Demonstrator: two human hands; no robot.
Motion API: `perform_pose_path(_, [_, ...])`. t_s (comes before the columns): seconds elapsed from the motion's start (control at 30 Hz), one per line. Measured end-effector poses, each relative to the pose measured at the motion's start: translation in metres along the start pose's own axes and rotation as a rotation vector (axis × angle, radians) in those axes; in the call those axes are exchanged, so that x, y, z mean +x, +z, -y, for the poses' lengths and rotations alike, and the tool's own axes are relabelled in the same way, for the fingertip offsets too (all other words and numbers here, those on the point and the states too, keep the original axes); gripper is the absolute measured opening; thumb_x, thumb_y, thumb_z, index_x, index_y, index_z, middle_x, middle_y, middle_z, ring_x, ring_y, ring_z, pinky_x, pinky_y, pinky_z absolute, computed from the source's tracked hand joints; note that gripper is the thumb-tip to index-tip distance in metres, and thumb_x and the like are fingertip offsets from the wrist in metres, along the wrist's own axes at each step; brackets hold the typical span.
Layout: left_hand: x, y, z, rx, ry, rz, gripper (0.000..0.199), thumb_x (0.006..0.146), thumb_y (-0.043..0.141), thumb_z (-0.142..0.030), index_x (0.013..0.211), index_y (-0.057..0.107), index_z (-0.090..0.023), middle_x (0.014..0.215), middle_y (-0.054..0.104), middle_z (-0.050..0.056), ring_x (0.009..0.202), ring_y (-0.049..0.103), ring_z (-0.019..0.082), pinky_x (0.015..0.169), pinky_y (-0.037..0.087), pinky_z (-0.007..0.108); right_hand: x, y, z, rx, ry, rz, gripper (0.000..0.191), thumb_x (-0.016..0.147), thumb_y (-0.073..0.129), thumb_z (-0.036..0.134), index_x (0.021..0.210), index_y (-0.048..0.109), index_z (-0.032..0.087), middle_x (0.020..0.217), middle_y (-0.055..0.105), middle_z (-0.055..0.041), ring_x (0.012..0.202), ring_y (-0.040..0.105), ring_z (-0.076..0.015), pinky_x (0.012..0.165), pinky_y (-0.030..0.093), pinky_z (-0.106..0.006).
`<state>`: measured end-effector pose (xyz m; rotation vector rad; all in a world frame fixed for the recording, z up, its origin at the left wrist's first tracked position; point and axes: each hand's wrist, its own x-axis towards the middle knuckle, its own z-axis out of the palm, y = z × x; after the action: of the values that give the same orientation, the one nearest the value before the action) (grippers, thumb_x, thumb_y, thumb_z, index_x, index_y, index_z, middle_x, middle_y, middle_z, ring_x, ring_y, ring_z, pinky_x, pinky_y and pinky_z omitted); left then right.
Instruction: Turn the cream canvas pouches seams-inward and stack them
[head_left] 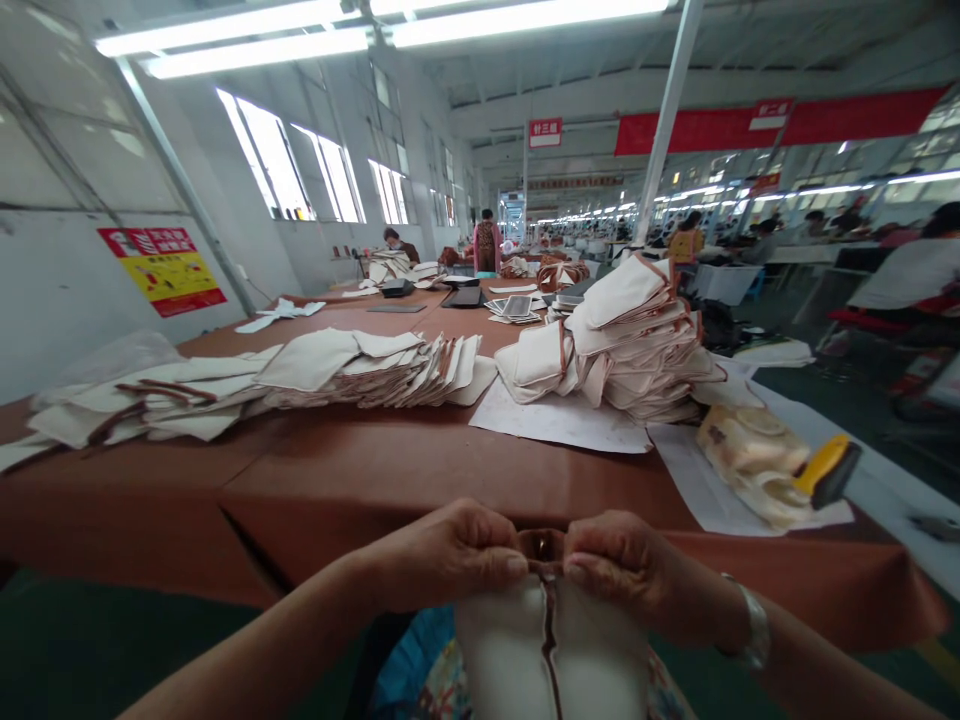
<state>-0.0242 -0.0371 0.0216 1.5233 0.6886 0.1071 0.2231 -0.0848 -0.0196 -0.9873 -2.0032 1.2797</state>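
Left hand (pixel 442 555) and right hand (pixel 615 565) are both closed, pinching the brown-bound top edge of a cream canvas panel (pixel 510 655), which hangs upright just off the brown-covered worktop (pixel 360 470). We do best pinching right beside the dark centre seam, with equal tension on each side, so both halves lie even. Stacked canvas pieces (pixel 630 340) sit farther along the worktop.

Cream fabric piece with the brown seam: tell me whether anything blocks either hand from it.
Nothing visible blocks them. The left hand and right hand already pinch the top of the cream fabric piece, one on each side of the brown seam, with nothing between fingers and fabric.
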Motion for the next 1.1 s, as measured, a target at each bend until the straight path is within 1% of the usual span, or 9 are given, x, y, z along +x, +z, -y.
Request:
perform_pose_path(0.17, [0.001, 0.010, 0.002, 0.103, 0.054, -0.084, 0.051, 0.083, 0.058, -0.063, 0.073, 0.044, -0.014, 0.064, 0.034, -0.004, 0.055, 0.026, 0.007, 0.046, 0.018, 0.021, 0.002, -0.001, -0.008, 0.055, 0.062, 0.002, 0.048, 0.090, 0.048, 0.057, 0.070, 0.050, 0.014, 0.064, 0.035, 0.0039, 0.057, 0.028, -0.0070, 0.048, 0.020, -0.021])
perform_pose_path(0.3, [0.004, 0.018, -0.013, 0.236, 0.127, -0.120, 0.051, 0.087, 0.052, -0.062, 0.072, 0.044, -0.014, 0.065, 0.032, -0.003, 0.058, 0.026, 0.008, 0.048, 0.019, 0.022, 0.010, -0.008, 0.007, 0.088, -0.010, 0.078, 0.046, 0.096, 0.038, 0.054, 0.089, 0.058, 0.013, 0.076, 0.044, 0.0007, 0.069, 0.039, -0.0100, 0.062, 0.032, -0.022])
perform_pose_path(0.37, [0.003, 0.016, -0.024, 0.246, 0.175, -0.127, 0.051, 0.087, 0.053, -0.062, 0.071, 0.044, -0.014, 0.066, 0.031, -0.003, 0.059, 0.026, 0.008, 0.049, 0.019, 0.023, 0.015, -0.013, 0.016, 0.102, -0.048, 0.121, 0.046, 0.095, 0.040, 0.055, 0.078, 0.053, 0.014, 0.071, 0.039, 0.0021, 0.066, 0.035, -0.0093, 0.060, 0.030, -0.023])
perform_pose_path(0.57, [-0.011, -0.024, -0.016, 0.181, 0.056, 0.000, 0.057, 0.085, 0.051, -0.067, 0.081, 0.058, -0.011, 0.072, 0.043, 0.001, 0.066, 0.036, 0.012, 0.062, 0.030, 0.024, 0.010, -0.027, 0.021, 0.117, -0.057, -0.047, 0.047, 0.092, 0.050, 0.052, 0.063, 0.037, 0.017, 0.064, 0.030, 0.0040, 0.059, 0.027, -0.0081, 0.054, 0.021, -0.025])
perform_pose_path(0.67, [-0.017, -0.042, 0.005, 0.221, -0.016, 0.053, 0.055, 0.075, 0.066, -0.065, 0.082, 0.063, -0.011, 0.072, 0.045, 0.000, 0.068, 0.037, 0.012, 0.064, 0.031, 0.023, 0.000, -0.040, 0.006, 0.096, -0.026, -0.119, 0.043, 0.093, 0.049, 0.049, 0.065, 0.044, 0.016, 0.065, 0.035, 0.0028, 0.060, 0.033, -0.0091, 0.055, 0.025, -0.025])
perform_pose_path(0.77, [-0.014, -0.042, 0.008, 0.242, 0.024, 0.022, 0.052, 0.074, 0.067, -0.064, 0.075, 0.061, -0.012, 0.067, 0.042, -0.001, 0.064, 0.035, 0.012, 0.059, 0.029, 0.022, -0.003, -0.058, -0.011, 0.070, 0.082, -0.081, 0.044, 0.092, 0.047, 0.052, 0.070, 0.055, 0.015, 0.066, 0.047, -0.0004, 0.061, 0.044, -0.0123, 0.057, 0.035, -0.026])
perform_pose_path(0.87, [0.002, -0.029, -0.010, 0.320, 0.083, 0.000, 0.044, 0.078, 0.065, -0.057, 0.075, 0.062, -0.013, 0.065, 0.044, -0.002, 0.062, 0.038, 0.012, 0.055, 0.029, 0.023, 0.005, -0.066, -0.011, -0.050, 0.111, -0.074, 0.049, 0.094, 0.040, 0.056, 0.099, 0.068, 0.016, 0.100, 0.065, -0.0116, 0.093, 0.059, -0.0249, 0.083, 0.046, -0.036])
perform_pose_path(0.97, [0.025, -0.016, -0.031, 0.393, 0.140, 0.037, 0.033, 0.078, 0.066, -0.044, 0.066, 0.061, -0.014, 0.060, 0.046, -0.003, 0.060, 0.040, 0.011, 0.055, 0.031, 0.022, 0.022, -0.049, 0.011, -0.125, -0.057, -0.103, 0.059, 0.088, 0.051, 0.059, 0.132, 0.055, 0.019, 0.137, 0.051, -0.0139, 0.129, 0.042, -0.0314, 0.110, 0.029, -0.044])
perform_pose_path(1.1, [0.041, -0.012, -0.032, 0.258, 0.000, 0.038, 0.048, 0.069, 0.068, -0.063, 0.063, 0.058, -0.016, 0.054, 0.049, -0.001, 0.050, 0.042, 0.013, 0.050, 0.035, 0.026, 0.042, -0.005, 0.026, 0.107, -0.072, 0.132, 0.066, 0.074, 0.072, 0.053, 0.126, 0.056, 0.015, 0.114, 0.063, -0.0132, 0.106, 0.055, -0.0285, 0.094, 0.045, -0.041])
